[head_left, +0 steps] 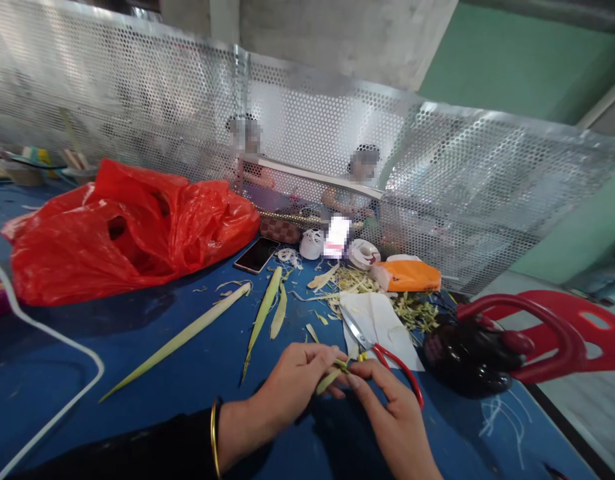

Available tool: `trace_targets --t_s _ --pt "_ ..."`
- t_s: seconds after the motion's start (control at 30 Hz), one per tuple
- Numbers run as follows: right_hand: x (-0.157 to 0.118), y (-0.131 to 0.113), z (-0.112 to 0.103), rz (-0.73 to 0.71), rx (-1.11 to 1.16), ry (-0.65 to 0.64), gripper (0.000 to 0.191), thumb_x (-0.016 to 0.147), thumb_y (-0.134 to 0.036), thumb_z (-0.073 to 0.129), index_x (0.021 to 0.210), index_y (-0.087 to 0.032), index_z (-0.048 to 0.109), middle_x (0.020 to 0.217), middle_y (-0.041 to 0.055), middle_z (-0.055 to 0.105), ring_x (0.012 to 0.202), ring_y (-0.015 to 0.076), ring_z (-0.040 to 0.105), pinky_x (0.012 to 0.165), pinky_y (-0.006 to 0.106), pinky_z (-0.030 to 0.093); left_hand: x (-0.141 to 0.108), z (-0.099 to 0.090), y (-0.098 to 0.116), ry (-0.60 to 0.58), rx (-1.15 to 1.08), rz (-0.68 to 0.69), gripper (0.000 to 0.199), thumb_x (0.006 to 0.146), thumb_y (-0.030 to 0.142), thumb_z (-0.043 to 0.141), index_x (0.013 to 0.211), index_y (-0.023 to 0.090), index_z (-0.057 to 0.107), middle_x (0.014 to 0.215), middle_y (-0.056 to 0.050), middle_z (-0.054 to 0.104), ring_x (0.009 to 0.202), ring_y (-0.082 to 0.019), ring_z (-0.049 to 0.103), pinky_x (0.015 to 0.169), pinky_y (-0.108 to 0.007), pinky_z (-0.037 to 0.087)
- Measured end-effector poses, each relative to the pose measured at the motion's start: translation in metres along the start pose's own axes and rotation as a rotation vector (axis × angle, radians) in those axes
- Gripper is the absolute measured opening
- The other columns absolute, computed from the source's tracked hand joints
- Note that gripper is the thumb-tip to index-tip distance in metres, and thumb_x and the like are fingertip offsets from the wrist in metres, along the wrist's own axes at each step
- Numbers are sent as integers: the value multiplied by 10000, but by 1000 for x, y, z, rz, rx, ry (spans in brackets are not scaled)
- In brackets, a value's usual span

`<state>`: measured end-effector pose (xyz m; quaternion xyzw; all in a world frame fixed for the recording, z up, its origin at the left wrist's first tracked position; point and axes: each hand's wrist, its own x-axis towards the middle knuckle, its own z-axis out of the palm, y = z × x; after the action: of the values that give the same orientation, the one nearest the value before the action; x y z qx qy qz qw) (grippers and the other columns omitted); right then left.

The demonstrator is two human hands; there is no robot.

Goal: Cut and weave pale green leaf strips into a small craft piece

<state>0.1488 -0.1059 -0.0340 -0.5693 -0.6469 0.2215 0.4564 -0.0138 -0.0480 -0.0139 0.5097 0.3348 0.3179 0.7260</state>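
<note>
Between the fingertips of both hands is a small piece of folded green leaf strip, partly hidden by the fingers. My left hand, with a gold bangle at the wrist, pinches it from the left. From the right, the thumb and forefinger of my right hand close on its other end. Just beyond the right hand lie scissors with red handles, their blades on a sheet of white paper. Long pale-green leaves rest on the blue table to the left.
A large red plastic bag lies at the back left near a dark phone. A lit phone stands behind leaf scraps and an orange packet. A black-and-red kettle-like object sits right. Two people are behind the perforated metal screen.
</note>
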Motion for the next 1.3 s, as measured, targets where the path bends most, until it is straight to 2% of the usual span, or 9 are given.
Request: trace_targets --t_s 0.13,0.23,0.4,0.57,0.63,0.77,0.93,1.07,1.3 --pt "1 3 1 -14 20 20 183 874 -329 605 765 -210 692 731 25 684 704 184 638 641 227 507 -11 0 7 -126 224 190 567 874 600 449 933 119 744 863 -89 695 773 -188 603 736 -270 463" --pt "1 2 1 -30 41 41 219 880 -331 598 719 -211 685 689 17 662 671 177 623 632 229 497 -11 0 4 -142 207 196 577 906 581 395 999 121 731 874 -102 701 786 -202 623 731 -281 469" --pt "1 0 2 -43 76 90 205 865 -348 615 718 -216 672 698 26 652 679 191 609 638 249 485 2 -4 -3 121 86 66 526 862 560 470 970 102 704 566 -31 621 540 -171 580 589 -279 456" --pt "0 1 5 -33 116 81 207 853 -347 624 697 -216 659 684 17 626 665 183 589 625 245 470 3 -10 0 294 459 278 192 694 353 732 790 191 767 827 -53 697 799 -200 613 760 -266 448" --pt "-1 0 6 -28 128 65 218 856 -354 614 692 -217 659 675 14 616 658 182 586 615 244 468 0 -9 1 240 520 278 214 675 356 753 825 205 775 902 -53 719 884 -217 622 819 -266 436" --pt "-3 -2 7 17 145 55 218 848 -390 616 727 -221 682 696 15 628 675 183 592 607 234 470 -2 -7 0 95 538 152 236 746 376 671 789 168 772 739 -32 733 734 -193 634 655 -241 425" --pt "-5 -1 8 188 233 36 299 854 -485 583 804 -212 694 717 3 654 698 172 616 632 210 490 -2 -10 -2 146 638 243 201 724 372 688 729 186 762 699 -21 734 667 -173 629 623 -232 411" --pt "-2 7 6 197 248 -156 312 834 -483 611 746 -184 637 651 -7 585 607 148 551 570 220 469 -4 -12 -4 128 749 355 126 724 248 650 757 218 768 735 -26 747 708 -185 649 662 -242 420" --pt "2 5 5 239 271 -120 258 801 -428 666 742 -181 621 658 -5 580 606 146 540 559 230 465 -4 -9 4 8 638 258 244 760 214 577 904 215 775 855 -22 763 815 -199 671 720 -242 442"
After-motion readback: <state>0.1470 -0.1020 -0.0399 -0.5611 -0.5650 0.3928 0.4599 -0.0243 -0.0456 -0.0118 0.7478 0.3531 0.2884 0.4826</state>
